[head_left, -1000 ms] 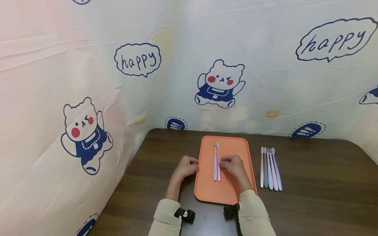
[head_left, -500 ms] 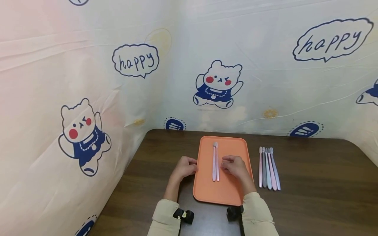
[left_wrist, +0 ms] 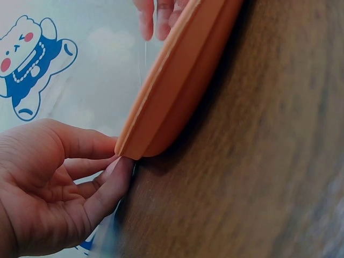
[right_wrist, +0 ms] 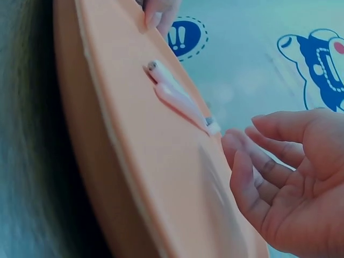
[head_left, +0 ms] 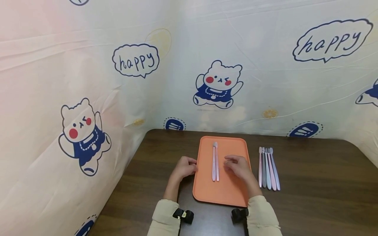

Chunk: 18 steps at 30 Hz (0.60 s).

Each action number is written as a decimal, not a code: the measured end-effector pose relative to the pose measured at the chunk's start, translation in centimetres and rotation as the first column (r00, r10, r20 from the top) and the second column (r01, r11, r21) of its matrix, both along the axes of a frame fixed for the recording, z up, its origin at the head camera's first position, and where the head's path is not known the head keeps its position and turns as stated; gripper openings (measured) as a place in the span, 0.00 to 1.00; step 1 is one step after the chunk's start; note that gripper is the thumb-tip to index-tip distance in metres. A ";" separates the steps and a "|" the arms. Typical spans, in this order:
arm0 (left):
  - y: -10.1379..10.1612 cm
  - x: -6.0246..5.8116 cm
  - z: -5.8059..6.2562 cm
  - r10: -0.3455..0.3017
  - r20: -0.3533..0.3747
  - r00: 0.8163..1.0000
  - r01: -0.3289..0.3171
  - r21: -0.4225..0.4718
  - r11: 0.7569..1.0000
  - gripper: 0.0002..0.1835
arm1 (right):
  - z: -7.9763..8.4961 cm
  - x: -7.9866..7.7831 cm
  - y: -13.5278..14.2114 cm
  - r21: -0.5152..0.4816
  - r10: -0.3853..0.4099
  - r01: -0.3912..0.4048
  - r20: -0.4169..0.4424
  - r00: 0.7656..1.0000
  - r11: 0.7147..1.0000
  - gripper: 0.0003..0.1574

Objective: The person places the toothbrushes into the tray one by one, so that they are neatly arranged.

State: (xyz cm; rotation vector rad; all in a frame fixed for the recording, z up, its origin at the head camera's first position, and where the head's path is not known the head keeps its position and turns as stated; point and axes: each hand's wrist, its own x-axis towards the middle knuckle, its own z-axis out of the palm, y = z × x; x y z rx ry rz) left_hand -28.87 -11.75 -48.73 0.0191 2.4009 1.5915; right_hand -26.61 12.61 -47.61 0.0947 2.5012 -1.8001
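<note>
An orange tray (head_left: 206, 193) lies on the brown table with two pale pink toothbrushes (head_left: 217, 168) side by side on it, heads toward the far edge. At the tray's left rim, my left hand (head_left: 184, 167) pinches the edge; the left wrist view has its thumb and fingers (left_wrist: 88, 145) meeting at the rim. My right hand (head_left: 238, 166) hovers above the tray, just right of the toothbrushes, and holds nothing. Its fingers (right_wrist: 271, 172) are loosely bent in the right wrist view, apart from the toothbrushes.
Right of the tray, several toothbrushes (head_left: 268, 175) in pink, grey and blue lie in a row on the table (head_left: 319, 183). A pale curtain (head_left: 177, 65) with bear prints hangs behind the table and along its left side.
My right hand has let go of the right-hand toothbrush on the tray and drawn back a little to the right. The left hand has stayed at the tray's rim.
</note>
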 end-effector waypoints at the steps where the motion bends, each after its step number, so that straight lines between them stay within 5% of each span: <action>1: 0.0 0.0 0.0 0.000 0.002 1.000 0.000 0.003 1.000 0.19 | 0.0 0.1 0.2 -0.006 0.000 0.000 0.002 1.000 1.000 0.20; 18: 0.2 -0.1 -0.3 0.003 -0.008 1.000 -0.003 0.004 1.000 0.18 | 0.4 1.2 3.2 0.000 -0.027 0.027 -0.023 0.999 1.000 0.23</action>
